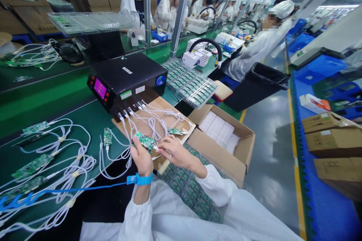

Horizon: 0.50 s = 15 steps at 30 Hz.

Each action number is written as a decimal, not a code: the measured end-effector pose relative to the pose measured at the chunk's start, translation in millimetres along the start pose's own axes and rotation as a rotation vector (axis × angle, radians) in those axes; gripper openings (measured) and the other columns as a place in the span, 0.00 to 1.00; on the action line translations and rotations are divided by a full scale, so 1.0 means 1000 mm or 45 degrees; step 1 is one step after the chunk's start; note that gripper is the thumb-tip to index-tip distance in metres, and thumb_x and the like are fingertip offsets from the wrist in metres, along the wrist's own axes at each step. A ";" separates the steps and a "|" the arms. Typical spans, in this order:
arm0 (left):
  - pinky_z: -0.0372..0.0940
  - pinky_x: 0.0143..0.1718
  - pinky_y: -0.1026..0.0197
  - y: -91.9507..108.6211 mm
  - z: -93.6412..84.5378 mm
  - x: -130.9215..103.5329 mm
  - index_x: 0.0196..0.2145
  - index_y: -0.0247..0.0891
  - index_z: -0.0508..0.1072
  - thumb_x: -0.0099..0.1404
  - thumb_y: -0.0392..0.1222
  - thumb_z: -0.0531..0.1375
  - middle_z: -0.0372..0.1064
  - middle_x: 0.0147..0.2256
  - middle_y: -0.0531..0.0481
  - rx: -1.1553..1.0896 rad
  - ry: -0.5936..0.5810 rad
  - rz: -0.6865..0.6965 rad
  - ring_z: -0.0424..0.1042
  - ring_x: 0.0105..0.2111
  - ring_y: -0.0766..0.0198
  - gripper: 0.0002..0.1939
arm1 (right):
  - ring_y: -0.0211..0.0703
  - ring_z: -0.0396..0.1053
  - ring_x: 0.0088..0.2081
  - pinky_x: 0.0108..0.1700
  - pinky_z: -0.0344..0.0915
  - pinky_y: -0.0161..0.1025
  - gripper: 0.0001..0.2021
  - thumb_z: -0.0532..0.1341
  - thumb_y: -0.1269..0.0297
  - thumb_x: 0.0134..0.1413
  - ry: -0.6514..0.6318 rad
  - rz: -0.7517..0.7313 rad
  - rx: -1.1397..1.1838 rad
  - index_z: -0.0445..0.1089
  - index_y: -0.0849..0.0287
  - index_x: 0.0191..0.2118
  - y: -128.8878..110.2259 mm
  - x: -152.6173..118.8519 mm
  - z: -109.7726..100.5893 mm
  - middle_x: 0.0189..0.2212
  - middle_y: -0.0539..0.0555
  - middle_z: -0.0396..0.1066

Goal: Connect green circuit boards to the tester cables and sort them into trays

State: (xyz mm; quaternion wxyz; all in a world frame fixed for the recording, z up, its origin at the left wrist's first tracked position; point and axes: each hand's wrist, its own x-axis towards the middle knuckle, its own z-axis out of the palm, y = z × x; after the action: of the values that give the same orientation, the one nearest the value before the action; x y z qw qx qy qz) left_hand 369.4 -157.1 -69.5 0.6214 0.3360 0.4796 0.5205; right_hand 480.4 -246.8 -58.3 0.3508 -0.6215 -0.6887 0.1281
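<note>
In the head view my left hand [142, 159] is closed on the edge of a green circuit board [143, 140]; a blue wrist strap [140, 179] circles that wrist. My right hand [175, 153] pinches the white plug [155, 148] of a cable at the board's right end. Whether the plug is fully seated I cannot tell. Beyond the hands, white cables [152, 128] run from a black test box [127, 79] with a lit pink screen. A second board [174, 131] lies on the brown cardboard [162, 107], and another board [108, 137] rests left of my hands on a cable.
More boards [34, 166] and tangled white cables [75, 173] cover the left of the green bench. A tray of boards [192, 83] stands behind, another [186, 184] at my lap. A carton [240, 139] of white pieces and a black bin [251, 90] are at right; a co-worker [254, 52] sits beyond.
</note>
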 end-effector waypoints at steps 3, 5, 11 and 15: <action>0.63 0.29 0.62 0.005 0.002 -0.001 0.39 0.36 0.74 0.64 0.69 0.58 0.75 0.34 0.46 -0.019 0.065 0.009 0.71 0.29 0.64 0.30 | 0.47 0.70 0.49 0.55 0.64 0.49 0.10 0.58 0.61 0.71 -0.015 -0.018 -0.005 0.74 0.59 0.47 -0.002 0.001 -0.001 0.42 0.58 0.76; 0.63 0.29 0.62 0.007 0.004 -0.002 0.40 0.36 0.73 0.64 0.69 0.57 0.75 0.33 0.47 -0.036 0.081 0.016 0.71 0.28 0.65 0.30 | 0.47 0.70 0.50 0.57 0.64 0.50 0.10 0.58 0.61 0.72 -0.023 -0.024 -0.010 0.74 0.60 0.48 -0.003 0.001 -0.001 0.43 0.58 0.76; 0.63 0.31 0.61 0.007 0.008 -0.003 0.38 0.36 0.71 0.64 0.69 0.58 0.72 0.33 0.49 -0.046 0.068 0.037 0.69 0.28 0.65 0.29 | 0.46 0.70 0.50 0.59 0.64 0.49 0.11 0.59 0.61 0.71 -0.020 0.015 0.039 0.75 0.60 0.48 -0.007 0.003 -0.003 0.43 0.58 0.76; 0.66 0.34 0.59 0.025 -0.006 0.028 0.34 0.38 0.65 0.66 0.65 0.57 0.70 0.34 0.49 -0.101 0.267 0.287 0.71 0.33 0.63 0.24 | 0.45 0.69 0.50 0.59 0.65 0.47 0.11 0.58 0.60 0.71 -0.077 0.042 0.110 0.75 0.60 0.46 -0.002 -0.007 -0.003 0.44 0.59 0.74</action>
State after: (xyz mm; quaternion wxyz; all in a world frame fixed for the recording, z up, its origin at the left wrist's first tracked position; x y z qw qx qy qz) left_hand 355.6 -124.8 -55.5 0.5184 0.3065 0.4803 0.6377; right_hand 480.8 -254.2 -57.0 0.3541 -0.6129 -0.6825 0.1821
